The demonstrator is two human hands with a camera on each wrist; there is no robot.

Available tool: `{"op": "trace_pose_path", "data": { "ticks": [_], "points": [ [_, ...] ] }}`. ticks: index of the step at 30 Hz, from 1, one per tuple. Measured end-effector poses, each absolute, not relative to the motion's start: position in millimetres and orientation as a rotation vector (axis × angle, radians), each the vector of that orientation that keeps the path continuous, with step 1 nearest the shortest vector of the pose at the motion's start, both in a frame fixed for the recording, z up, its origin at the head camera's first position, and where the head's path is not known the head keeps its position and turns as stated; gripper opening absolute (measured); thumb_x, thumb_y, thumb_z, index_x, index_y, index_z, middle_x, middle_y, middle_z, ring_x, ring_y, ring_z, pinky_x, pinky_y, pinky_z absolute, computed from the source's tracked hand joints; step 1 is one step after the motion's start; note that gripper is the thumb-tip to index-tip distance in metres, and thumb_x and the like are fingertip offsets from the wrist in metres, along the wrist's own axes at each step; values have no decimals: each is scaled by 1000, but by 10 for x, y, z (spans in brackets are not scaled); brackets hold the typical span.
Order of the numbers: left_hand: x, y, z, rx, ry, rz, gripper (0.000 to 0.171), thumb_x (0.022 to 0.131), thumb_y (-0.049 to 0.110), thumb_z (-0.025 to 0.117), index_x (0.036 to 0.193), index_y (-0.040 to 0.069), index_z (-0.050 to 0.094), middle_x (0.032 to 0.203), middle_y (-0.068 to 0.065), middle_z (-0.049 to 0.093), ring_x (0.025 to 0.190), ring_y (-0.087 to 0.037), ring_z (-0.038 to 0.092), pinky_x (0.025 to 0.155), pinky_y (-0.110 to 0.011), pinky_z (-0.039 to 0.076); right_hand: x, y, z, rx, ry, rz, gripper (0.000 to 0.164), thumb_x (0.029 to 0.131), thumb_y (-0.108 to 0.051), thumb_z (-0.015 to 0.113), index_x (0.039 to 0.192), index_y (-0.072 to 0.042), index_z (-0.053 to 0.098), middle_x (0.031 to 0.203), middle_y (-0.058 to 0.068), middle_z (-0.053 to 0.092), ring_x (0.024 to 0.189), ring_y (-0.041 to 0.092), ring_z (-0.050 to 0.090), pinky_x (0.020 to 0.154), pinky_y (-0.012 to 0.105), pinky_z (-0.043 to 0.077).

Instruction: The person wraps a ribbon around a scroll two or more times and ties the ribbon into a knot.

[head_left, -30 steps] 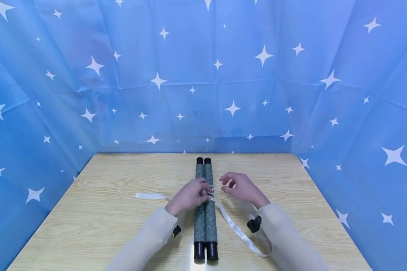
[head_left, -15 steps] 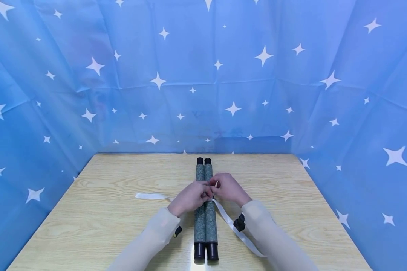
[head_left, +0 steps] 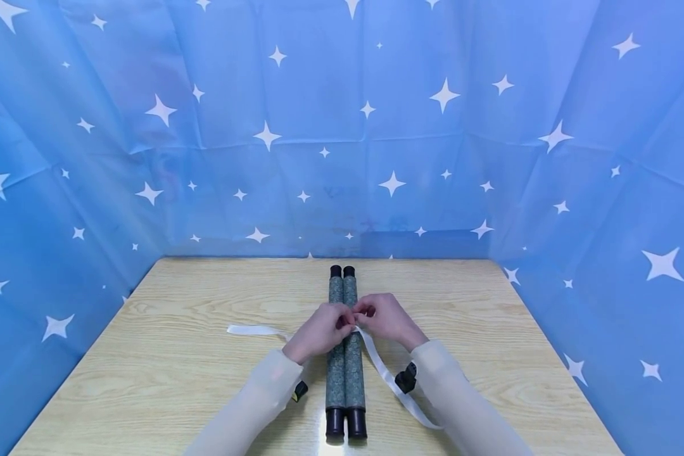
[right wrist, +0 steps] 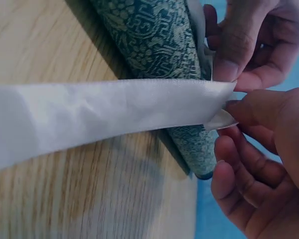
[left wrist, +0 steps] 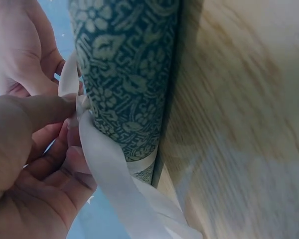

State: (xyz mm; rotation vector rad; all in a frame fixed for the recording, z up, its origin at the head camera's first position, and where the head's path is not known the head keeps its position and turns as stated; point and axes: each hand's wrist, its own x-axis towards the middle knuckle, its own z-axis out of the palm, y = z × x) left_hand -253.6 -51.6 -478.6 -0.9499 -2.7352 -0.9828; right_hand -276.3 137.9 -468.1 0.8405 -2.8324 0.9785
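Observation:
A scroll (head_left: 344,373) rolled from both ends lies lengthwise on the table, its two green patterned rolls side by side with dark end knobs. White ribbon (head_left: 383,367) wraps its middle. My left hand (head_left: 321,329) comes over the rolls from the left and pinches the ribbon between thumb and fingers. From the right, my right hand (head_left: 389,322) pinches the ribbon too, fingertips meeting the left ones. In the right wrist view a flat ribbon length (right wrist: 114,109) runs up to the fingertips, where it folds. The left wrist view shows looped ribbon (left wrist: 104,159) hanging beside the roll.
One ribbon tail (head_left: 255,330) lies on the wooden table (head_left: 148,380) at left; another curves down at right. Dark wrist devices (head_left: 406,378) sit under the sleeves. A blue starred curtain (head_left: 330,126) encloses the table's back and sides.
My right hand has moved left from beside the scroll to meet the left hand and take hold of the ribbon. The right ribbon tail has shifted slightly. The left hand has barely moved.

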Motion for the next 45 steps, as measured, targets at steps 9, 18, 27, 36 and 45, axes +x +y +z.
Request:
{"op": "trace_pose_path", "data": {
  "ticks": [9, 18, 27, 36, 45],
  "points": [
    [-2551, -459, -4804, -708, -2696, -1113, 7, 91, 10, 69, 84, 11, 68, 78, 4, 63, 65, -5, 57, 56, -19, 49, -2701, 1416, -4653, 756, -2809, 1150, 9, 94, -15, 67, 94, -19, 75, 80, -12, 66, 73, 9, 59, 64, 28, 51],
    [-2534, -373, -4809, -527, -2641, -1085, 12, 88, 9, 69, 78, 12, 63, 73, 4, 60, 61, -7, 54, 52, -20, 47, -2594, 1407, -4632, 647, -2761, 1290, 9, 90, -14, 69, 91, -20, 76, 80, -12, 68, 73, 9, 61, 63, 29, 51],
    [-2586, -379, -4915, -552, -2616, -1062, 14, 86, 2, 67, 83, 13, 59, 71, 5, 55, 60, -8, 51, 51, -20, 44, -2475, 1352, -4656, 512, -2749, 1602, 9, 93, -16, 67, 95, -13, 76, 85, 5, 72, 75, 21, 66, 61, 29, 53],
    [-2626, -429, -4932, -674, -2571, -1117, 8, 89, 5, 66, 85, 10, 63, 72, 5, 57, 63, -7, 52, 56, -21, 45, -2530, 1435, -4702, 468, -2757, 1440, 21, 90, -20, 71, 110, -14, 72, 92, -3, 68, 78, 15, 62, 62, 29, 52],
    [-2642, -485, -4930, -723, -2563, -1188, 9, 91, 12, 71, 84, 13, 64, 72, 6, 58, 64, -7, 52, 56, -21, 45, -2621, 1475, -4734, 646, -2816, 1366, 18, 91, -37, 70, 105, -26, 76, 91, -12, 70, 84, 11, 63, 72, 33, 51]
  ]
}}
